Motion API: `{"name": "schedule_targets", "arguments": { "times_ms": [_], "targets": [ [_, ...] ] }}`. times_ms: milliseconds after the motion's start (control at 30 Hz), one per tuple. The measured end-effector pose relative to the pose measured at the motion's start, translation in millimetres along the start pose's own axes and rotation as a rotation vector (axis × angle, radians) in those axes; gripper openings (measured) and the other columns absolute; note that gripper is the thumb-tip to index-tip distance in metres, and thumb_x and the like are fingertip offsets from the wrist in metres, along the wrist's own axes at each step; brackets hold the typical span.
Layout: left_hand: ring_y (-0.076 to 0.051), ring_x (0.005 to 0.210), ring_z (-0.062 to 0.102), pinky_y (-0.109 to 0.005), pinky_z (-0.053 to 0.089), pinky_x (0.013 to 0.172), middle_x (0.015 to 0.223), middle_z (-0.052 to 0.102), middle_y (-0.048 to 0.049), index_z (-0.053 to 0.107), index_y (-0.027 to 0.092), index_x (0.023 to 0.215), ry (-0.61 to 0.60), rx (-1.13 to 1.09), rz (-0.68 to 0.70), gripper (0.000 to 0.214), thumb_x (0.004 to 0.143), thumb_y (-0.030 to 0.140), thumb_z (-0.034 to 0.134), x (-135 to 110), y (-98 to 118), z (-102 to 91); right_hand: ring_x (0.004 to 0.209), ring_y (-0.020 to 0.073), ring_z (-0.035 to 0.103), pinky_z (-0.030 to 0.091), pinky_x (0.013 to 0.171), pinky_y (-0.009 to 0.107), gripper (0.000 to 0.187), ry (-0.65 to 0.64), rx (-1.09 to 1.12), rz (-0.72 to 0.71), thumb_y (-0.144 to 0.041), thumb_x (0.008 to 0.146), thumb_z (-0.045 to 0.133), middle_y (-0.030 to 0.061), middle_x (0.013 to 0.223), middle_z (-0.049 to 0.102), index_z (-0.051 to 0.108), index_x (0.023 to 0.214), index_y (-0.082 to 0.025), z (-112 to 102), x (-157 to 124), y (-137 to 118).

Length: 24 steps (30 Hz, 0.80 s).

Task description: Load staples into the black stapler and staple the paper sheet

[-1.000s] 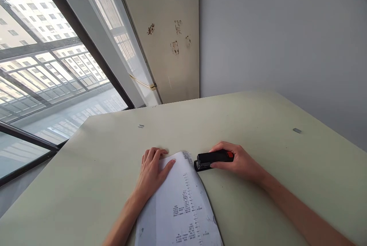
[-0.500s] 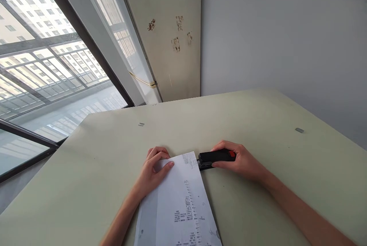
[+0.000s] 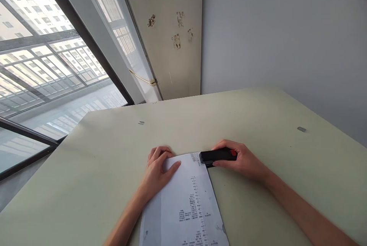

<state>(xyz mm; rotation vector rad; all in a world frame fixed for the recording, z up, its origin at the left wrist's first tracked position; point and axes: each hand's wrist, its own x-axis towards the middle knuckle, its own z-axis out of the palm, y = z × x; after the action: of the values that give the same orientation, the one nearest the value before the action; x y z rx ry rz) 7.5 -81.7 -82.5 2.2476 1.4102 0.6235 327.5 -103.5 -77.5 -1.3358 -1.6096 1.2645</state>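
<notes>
A printed sheet of paper (image 3: 183, 204) lies on the pale green table (image 3: 258, 116) in front of me. My left hand (image 3: 157, 171) rests on its far left corner, fingers stretched flat, pinning it down. My right hand (image 3: 243, 160) is closed around a black stapler (image 3: 217, 156) with a red tab at its back end. The stapler's mouth sits over the paper's far right corner.
A small metal piece (image 3: 141, 123) lies on the table at the far left and another metal piece (image 3: 301, 129) at the right. A large window (image 3: 51, 58) runs along the left. A grey wall (image 3: 286, 28) stands behind the table.
The paper and the stapler have come together: the stapler's mouth, clear of the sheet a second ago, now sits over the paper's far right corner. My left hand stays on the sheet.
</notes>
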Motion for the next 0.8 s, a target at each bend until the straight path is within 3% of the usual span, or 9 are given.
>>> {"name": "schedule_targets", "arguments": {
  "times_ms": [200,333,467,600,667,800],
  "targets": [
    [-0.027,0.120,0.051,-0.048,0.047,0.105,0.118,0.062,-0.0046,0.063,0.026,0.096,0.039,0.010,-0.008,0.015,0.098,0.040,0.065,-0.3,3.2,4.2,0.089,0.0216,0.066,0.051,0.079,0.033,0.025,-0.014,-0.091,-0.040,-0.043,0.084,0.079,0.0010,0.101,0.075,0.071,0.102,-0.027,-1.0,-1.8,-5.0],
    [-0.027,0.117,0.052,-0.048,0.047,0.103,0.115,0.062,-0.0046,0.062,0.025,0.092,0.082,0.025,-0.026,0.017,0.096,0.041,0.068,0.5,4.8,8.5,0.088,0.0208,0.065,0.048,0.076,0.032,0.027,-0.036,-0.147,-0.082,-0.051,0.092,0.071,0.0008,0.103,0.075,0.071,0.106,-0.027,-4.3,-1.9,-1.0],
    [-0.027,0.116,0.051,-0.049,0.047,0.103,0.115,0.062,-0.0050,0.062,0.025,0.091,0.108,0.030,-0.031,0.018,0.095,0.041,0.069,-0.3,7.7,12.8,0.087,0.0217,0.064,0.046,0.073,0.033,0.042,0.002,-0.191,-0.093,-0.061,0.103,0.049,0.0030,0.105,0.075,0.073,0.104,-0.027,-4.1,1.0,3.1],
    [-0.028,0.116,0.051,-0.050,0.046,0.102,0.114,0.062,-0.0048,0.061,0.024,0.090,0.114,0.023,-0.043,0.019,0.094,0.039,0.071,-0.8,10.1,15.5,0.076,0.0222,0.060,0.047,0.068,0.035,0.058,0.066,-0.230,-0.016,-0.066,0.106,0.032,0.0041,0.090,0.071,0.074,0.102,-0.026,-1.2,7.9,-3.5],
    [-0.028,0.115,0.051,-0.050,0.046,0.103,0.113,0.062,-0.0047,0.060,0.024,0.090,0.121,0.021,-0.036,0.019,0.093,0.039,0.072,-0.7,10.7,16.5,0.084,0.0246,0.063,0.051,0.077,0.038,0.061,0.099,-0.274,0.007,-0.068,0.106,0.029,0.0050,0.092,0.071,0.073,0.104,-0.026,0.8,12.7,-11.6],
    [-0.027,0.114,0.052,-0.051,0.045,0.103,0.113,0.062,-0.0044,0.059,0.025,0.093,0.120,0.015,-0.027,0.019,0.093,0.038,0.073,-1.1,10.5,17.8,0.113,0.0284,0.064,0.051,0.099,0.044,0.061,0.079,-0.380,0.046,-0.068,0.107,0.024,0.0072,0.117,0.072,0.071,0.111,-0.028,10.4,23.2,-33.7]
  ]
}}
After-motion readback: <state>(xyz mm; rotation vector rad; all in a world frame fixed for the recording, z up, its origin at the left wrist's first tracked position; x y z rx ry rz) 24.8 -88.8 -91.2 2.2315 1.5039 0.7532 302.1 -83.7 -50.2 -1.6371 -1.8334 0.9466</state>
